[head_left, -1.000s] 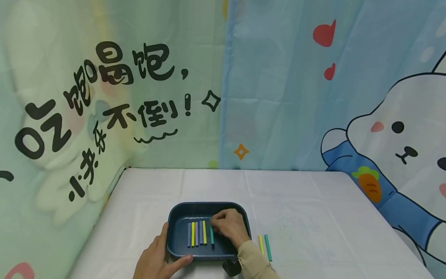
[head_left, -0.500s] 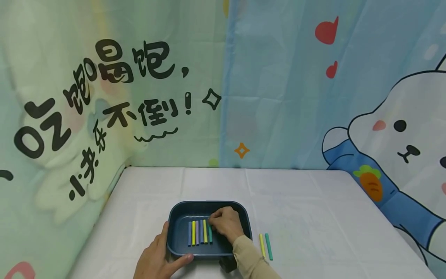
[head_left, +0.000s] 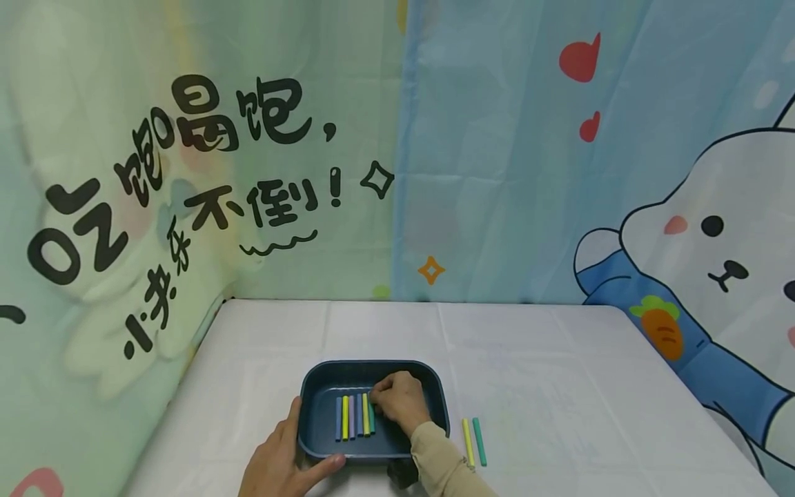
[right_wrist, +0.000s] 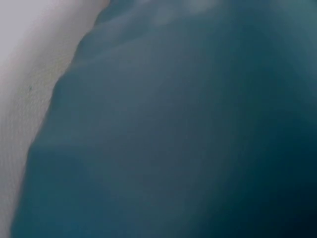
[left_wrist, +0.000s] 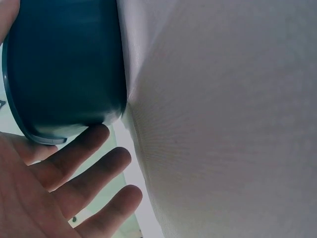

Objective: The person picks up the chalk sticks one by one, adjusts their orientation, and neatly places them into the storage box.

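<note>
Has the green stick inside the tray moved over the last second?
Yes: the green stick has shifted left within the tray, closing the gap to the nearest yellow stick.

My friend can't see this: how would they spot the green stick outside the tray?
On the white table, find the dark blue tray. To its right lies a yellow stick. Right of that lies the green stick, told apart by its colour.

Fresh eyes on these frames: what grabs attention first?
Likely the large white cartoon animal in blue, right side of the printed fabric backdrop, and the bold black lettering, left side. Next, the dark blue rounded rectangular tray on the white-covered table: six slim coloured sticks in a row inside, the right hand at the green end stick.
</note>
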`<state>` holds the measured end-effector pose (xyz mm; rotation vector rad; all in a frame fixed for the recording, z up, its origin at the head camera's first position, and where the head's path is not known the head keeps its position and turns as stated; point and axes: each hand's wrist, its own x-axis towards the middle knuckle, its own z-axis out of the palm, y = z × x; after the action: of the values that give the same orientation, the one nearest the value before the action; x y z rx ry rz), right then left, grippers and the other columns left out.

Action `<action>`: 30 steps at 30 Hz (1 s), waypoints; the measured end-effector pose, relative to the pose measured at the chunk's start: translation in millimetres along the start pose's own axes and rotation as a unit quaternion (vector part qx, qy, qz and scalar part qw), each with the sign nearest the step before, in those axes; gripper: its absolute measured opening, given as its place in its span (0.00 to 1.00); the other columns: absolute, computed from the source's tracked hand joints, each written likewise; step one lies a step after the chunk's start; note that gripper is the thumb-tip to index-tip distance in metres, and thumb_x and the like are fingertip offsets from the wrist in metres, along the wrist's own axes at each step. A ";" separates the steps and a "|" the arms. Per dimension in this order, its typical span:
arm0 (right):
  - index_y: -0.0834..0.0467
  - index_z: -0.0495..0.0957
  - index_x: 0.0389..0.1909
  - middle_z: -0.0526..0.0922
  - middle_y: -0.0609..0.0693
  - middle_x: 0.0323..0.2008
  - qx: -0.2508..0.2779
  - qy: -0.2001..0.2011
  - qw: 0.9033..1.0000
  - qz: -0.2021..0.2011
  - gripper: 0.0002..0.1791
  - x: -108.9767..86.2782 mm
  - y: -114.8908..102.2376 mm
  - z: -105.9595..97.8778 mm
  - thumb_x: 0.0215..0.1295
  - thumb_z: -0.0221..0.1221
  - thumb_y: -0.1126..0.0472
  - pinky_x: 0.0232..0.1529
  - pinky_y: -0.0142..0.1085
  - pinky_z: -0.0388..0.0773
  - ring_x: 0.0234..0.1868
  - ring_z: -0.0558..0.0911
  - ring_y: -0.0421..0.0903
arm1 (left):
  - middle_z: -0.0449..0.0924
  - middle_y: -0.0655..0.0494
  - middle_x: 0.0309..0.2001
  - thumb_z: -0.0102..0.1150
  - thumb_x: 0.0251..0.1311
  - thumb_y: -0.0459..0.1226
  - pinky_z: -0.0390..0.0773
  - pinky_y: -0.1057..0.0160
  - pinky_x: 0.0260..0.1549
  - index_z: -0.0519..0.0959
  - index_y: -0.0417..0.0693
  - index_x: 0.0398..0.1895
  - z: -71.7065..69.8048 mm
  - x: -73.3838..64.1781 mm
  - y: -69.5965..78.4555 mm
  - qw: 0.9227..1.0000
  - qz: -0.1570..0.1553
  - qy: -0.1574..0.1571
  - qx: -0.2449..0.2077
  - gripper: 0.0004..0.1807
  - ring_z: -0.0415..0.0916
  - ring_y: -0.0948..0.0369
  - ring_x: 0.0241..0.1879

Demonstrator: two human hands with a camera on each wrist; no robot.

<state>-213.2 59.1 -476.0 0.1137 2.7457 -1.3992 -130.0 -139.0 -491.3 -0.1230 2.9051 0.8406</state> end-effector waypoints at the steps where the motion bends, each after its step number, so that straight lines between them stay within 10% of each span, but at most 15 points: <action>1: 0.64 0.85 0.30 0.82 0.48 0.19 0.000 0.000 1.000 0.002 0.02 -0.2 0.6 0.0 0.58 0.68 0.69 0.23 0.33 0.77 0.21 0.80 0.40 | 0.75 0.34 0.59 0.60 0.40 0.79 0.78 0.38 0.49 0.53 0.39 0.79 0.3 -0.4 0.1 1.000 0.000 0.000 0.001 0.73 0.79 0.43 0.50; 30: 0.62 0.86 0.42 0.87 0.50 0.31 0.069 -0.046 0.995 -0.053 0.11 -22.9 -2.4 -49.7 0.63 0.68 0.59 0.33 0.40 0.83 0.31 0.86 0.51 | 0.75 0.33 0.59 0.61 0.39 0.79 0.77 0.37 0.50 0.51 0.39 0.80 0.7 -3.4 3.0 1.000 -0.009 -0.001 0.005 0.74 0.78 0.43 0.50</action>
<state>-191.4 97.0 -443.0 -0.0915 2.6144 -1.5779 -126.9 -135.9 -489.8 -0.1469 2.9007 0.8228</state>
